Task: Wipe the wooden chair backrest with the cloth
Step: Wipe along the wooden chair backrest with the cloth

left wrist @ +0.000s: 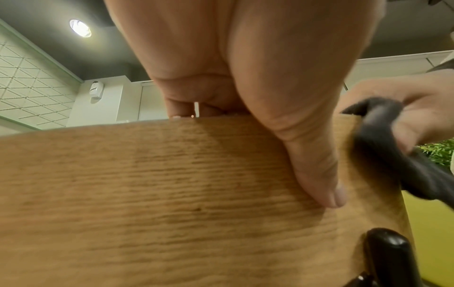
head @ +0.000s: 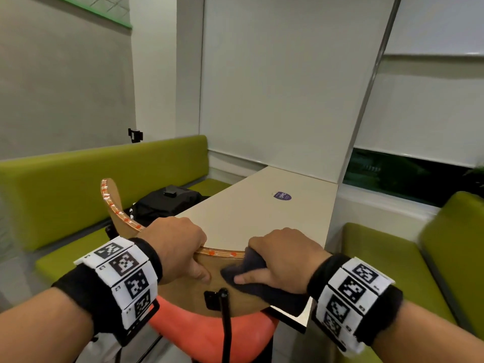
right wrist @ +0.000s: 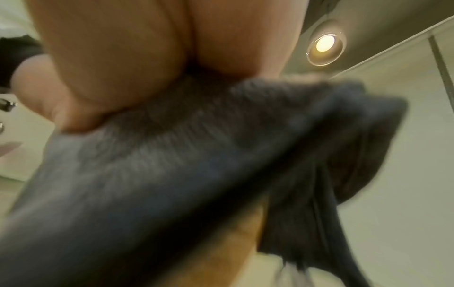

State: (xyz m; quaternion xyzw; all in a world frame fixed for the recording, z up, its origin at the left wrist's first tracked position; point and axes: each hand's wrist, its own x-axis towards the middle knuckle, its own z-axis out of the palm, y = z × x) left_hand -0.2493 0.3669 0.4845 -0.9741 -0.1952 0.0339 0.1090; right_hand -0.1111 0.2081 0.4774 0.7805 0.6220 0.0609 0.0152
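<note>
Head view: curved wood-grain backrest (head: 209,273), ribbed cloth (head: 262,281).

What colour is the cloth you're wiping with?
Dark grey-blue cloth, seen sharpest in the head view; the right wrist view shows it close but blurred.

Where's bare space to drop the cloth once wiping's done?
The beige table is bare from the backrest to the purple sticker and beyond. The green bench is free left; a black bag crowds its far end.

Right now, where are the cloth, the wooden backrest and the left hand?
cloth (head: 258,271): head view, fold under the right thumb.
wooden backrest (left wrist: 172,184): left wrist view, bare wood grain.
left hand (head: 175,247): head view, back of the hand.
</note>
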